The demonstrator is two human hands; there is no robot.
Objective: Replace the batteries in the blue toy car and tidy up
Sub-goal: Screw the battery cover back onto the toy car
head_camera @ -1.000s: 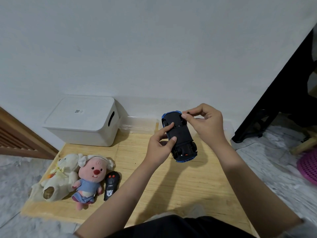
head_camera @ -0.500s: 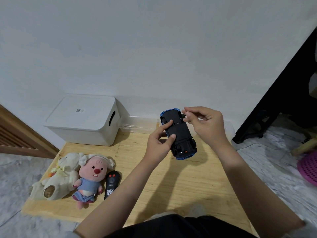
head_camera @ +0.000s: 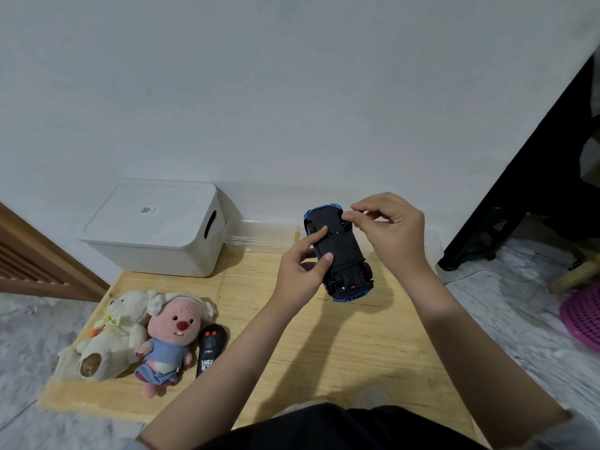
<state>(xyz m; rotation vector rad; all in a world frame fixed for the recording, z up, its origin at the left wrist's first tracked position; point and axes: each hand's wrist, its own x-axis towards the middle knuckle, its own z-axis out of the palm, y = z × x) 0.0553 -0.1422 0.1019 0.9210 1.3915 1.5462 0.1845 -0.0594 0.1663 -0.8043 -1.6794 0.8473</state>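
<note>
The blue toy car (head_camera: 341,251) is held upside down in the air above the wooden board (head_camera: 324,336), its black underside facing me. My left hand (head_camera: 302,271) grips the car's left side, thumb and forefinger pressed on the underside. My right hand (head_camera: 389,228) is at the car's far end, thumb and forefinger pinched together at the edge of the underside near a wheel. Whether the fingers pinch a small part there is too small to tell. No batteries are visible.
A white lidded storage box (head_camera: 156,228) stands at the back left against the wall, a clear plastic tray (head_camera: 263,235) beside it. Two plush toys (head_camera: 136,332) and a black remote control (head_camera: 211,349) lie at the board's left. A pink basket (head_camera: 584,316) sits on the floor at right.
The car and both hands have shifted slightly up and left. My right fingertips stay pinched at the car's far end, with the fingers a little more curled.
</note>
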